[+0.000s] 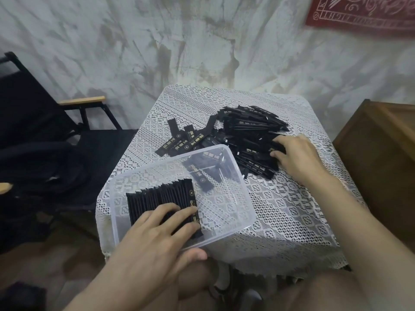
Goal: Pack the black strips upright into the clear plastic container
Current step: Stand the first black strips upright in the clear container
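Note:
The clear plastic container (226, 212) sits tilted at the table's front left, overhanging the edge. A row of black strips (157, 196) stands upright along its left side. My left hand (157, 234) presses straight fingers on that row, thumb outside under the near wall. A few loose strips (202, 176) lie at the container's far corner. The big pile of black strips (249, 129) lies behind the container on the right. My right hand (298, 158) reaches into the pile's right edge and pinches some strips between thumb and fingers.
A white lace cloth covers the small table (292, 209). A black folding chair (67, 135) with wooden armrests stands to the left, a brown wooden cabinet (381, 144) to the right. The stained wall is close behind. My knees are under the front edge.

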